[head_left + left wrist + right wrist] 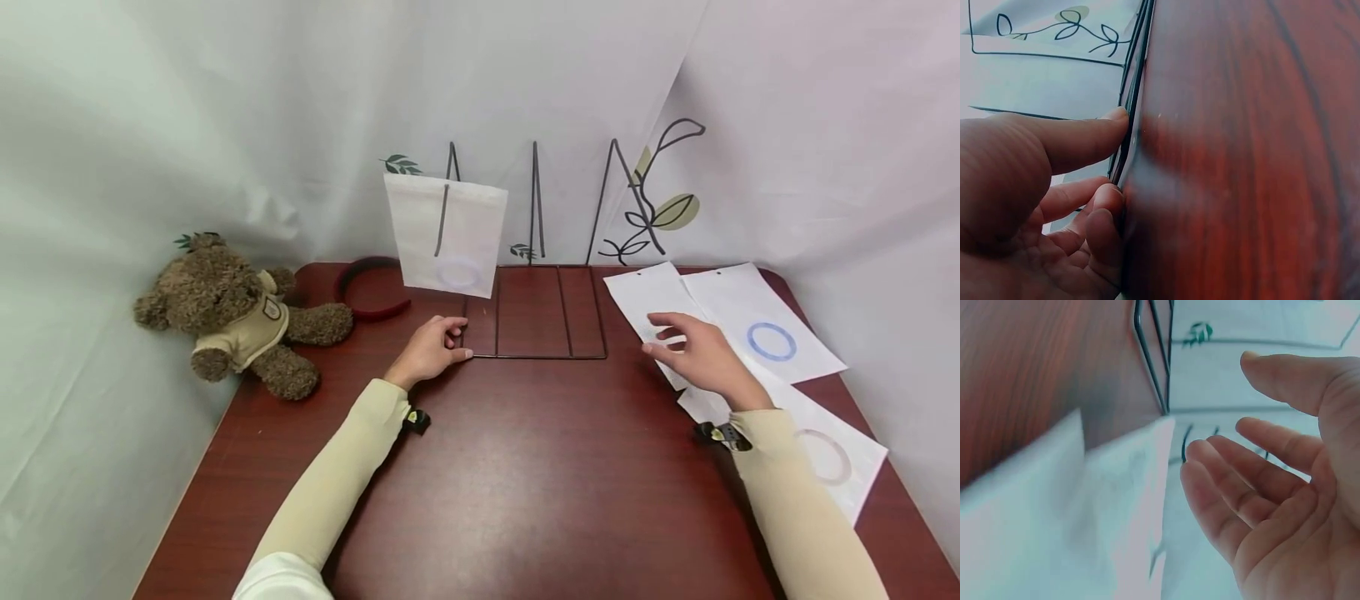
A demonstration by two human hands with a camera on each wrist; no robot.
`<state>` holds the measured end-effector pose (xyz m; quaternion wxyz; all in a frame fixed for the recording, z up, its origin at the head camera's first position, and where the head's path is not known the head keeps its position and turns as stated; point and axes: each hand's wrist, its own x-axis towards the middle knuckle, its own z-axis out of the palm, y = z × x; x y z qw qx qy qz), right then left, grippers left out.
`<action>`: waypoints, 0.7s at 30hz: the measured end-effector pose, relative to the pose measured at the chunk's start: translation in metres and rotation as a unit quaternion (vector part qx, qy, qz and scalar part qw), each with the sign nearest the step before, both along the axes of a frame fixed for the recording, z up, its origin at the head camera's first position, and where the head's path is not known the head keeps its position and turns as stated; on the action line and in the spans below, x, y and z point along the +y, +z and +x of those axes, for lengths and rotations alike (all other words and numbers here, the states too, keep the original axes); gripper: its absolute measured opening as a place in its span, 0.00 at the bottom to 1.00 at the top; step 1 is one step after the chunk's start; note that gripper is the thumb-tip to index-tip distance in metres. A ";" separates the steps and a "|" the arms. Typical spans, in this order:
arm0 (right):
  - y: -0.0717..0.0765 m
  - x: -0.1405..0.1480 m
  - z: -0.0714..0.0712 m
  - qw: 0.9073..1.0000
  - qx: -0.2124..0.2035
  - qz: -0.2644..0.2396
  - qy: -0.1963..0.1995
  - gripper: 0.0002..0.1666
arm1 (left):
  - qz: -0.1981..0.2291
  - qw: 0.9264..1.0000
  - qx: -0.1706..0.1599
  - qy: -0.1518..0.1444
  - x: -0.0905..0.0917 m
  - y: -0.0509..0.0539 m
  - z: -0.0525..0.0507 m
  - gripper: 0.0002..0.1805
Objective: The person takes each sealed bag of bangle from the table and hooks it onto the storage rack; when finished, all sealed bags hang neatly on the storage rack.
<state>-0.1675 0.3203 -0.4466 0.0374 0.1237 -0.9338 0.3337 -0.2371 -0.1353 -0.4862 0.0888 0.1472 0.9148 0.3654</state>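
Observation:
A black wire rack [551, 357] with upright prongs stands at the table's back; a white sheet [480, 225] with a faint ring hangs on its left prong. My left hand [431, 350] holds the rack's front left corner; in the left wrist view the thumb and bent fingers of the left hand [1054, 181] meet the dark wire [1132, 119]. Over the papers on the right, my right hand [701, 354] is held with relaxed, slightly bent fingers and nothing in it. In the right wrist view the right hand [1285, 500] is beside blurred white paper [1116, 506].
A brown teddy bear [247, 317] in a beige shirt sits at the back left, beside a dark red headband [375, 315]. Several white sheets lie overlapping at the right, one with a blue ring [772, 342], another with a pinkish ring [825, 457]. White curtains [337, 100] surround the table [510, 483].

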 end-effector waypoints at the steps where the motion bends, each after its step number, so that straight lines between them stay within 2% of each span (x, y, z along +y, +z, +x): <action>1: 0.002 0.006 0.003 1.000 0.003 0.005 -0.005 0.32 | 0.001 1.000 -0.001 0.001 0.000 0.000 0.000 0.33; 6: 0.007 0.035 0.016 0.999 -0.006 0.029 -0.038 0.34 | 0.004 1.000 -0.001 0.006 0.001 0.002 0.001 0.33; 13: -0.004 0.073 0.031 0.995 -0.018 0.058 -0.074 0.36 | -0.004 1.000 -0.007 0.005 0.000 -0.001 0.000 0.33; 17: -0.011 0.089 0.036 0.992 -0.037 0.087 -0.079 0.38 | -0.003 1.000 -0.010 0.003 -0.001 0.001 0.000 0.33; 21: -0.016 0.100 0.039 0.990 -0.048 0.108 -0.075 0.39 | -0.006 1.000 -0.016 -0.012 -0.001 0.003 0.000 0.35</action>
